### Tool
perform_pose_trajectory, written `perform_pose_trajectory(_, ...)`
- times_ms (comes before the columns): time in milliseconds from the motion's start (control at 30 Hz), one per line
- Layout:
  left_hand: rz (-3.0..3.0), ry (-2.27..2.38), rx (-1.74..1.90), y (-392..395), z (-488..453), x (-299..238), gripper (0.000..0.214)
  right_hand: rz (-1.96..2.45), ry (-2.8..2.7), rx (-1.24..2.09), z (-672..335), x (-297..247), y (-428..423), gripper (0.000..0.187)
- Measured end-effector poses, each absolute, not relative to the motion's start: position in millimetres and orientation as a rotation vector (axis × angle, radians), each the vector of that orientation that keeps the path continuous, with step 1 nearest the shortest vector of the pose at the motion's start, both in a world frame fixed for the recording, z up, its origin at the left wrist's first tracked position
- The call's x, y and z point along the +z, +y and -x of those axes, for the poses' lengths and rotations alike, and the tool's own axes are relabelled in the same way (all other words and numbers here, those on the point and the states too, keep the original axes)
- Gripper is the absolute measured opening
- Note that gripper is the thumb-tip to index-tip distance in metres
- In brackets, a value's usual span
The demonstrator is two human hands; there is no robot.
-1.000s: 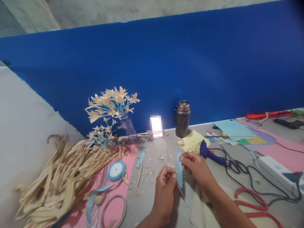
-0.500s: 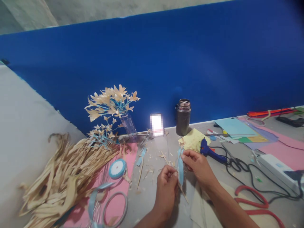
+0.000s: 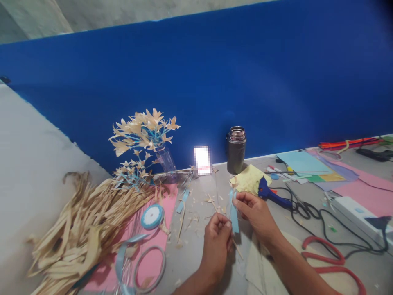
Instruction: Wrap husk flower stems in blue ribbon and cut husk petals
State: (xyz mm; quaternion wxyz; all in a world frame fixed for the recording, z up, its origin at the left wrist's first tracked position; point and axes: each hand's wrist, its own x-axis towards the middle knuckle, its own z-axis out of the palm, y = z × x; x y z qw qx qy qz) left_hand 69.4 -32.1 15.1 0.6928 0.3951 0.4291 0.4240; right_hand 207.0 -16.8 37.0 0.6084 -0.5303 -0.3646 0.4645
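My left hand [image 3: 216, 243] pinches the lower part of a thin stem, finger and thumb closed together. At the stem's upper end is a small pale dried-husk flower [image 3: 233, 182]. Just below that flower, my right hand [image 3: 255, 212] pinches a light blue ribbon strip [image 3: 234, 219] against the stem. The ribbon's loose end hangs down between my hands. A thin straw-like end pokes out below my left hand. Behind the flower lies a yellow paper [image 3: 247, 178] with a blue glue gun [image 3: 273, 194] at its right.
Dried husks [image 3: 76, 221], a blue ribbon spool [image 3: 152, 216] and pink paper [image 3: 170, 209] lie left. Husk flowers [image 3: 147, 129] stand in a clear vase [image 3: 166, 159]. A dark flask [image 3: 236, 151] stands at the back. Black scissors [image 3: 303, 209], red-handled scissors [image 3: 325, 250] and a power strip [image 3: 357, 217] lie right.
The ribbon's hanging end has turned and now shows a broader, flatter face with a square-cut tip. Both hands keep almost the same place and grip.
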Motion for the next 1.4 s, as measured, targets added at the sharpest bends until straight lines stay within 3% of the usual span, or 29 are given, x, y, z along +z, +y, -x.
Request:
perform_pose_trajectory(400, -0.980, 0.971, 1.018, -23, -72, 24, 0.035, 1.217, -0.760, 1.083, -202, 45, -22, 0.037)
perform_pose_trajectory(800, -0.736, 0.846, 0.985, 15, -71, 52, 0.034, 0.984, -0.653, 1.439, -201, 42, -26, 0.038)
perform_pose_trajectory(1400, -0.792, 0.882, 1.028, 13, -73, 59, 0.034, 1.123, -0.763, 1.328, -199, 34, -24, 0.040)
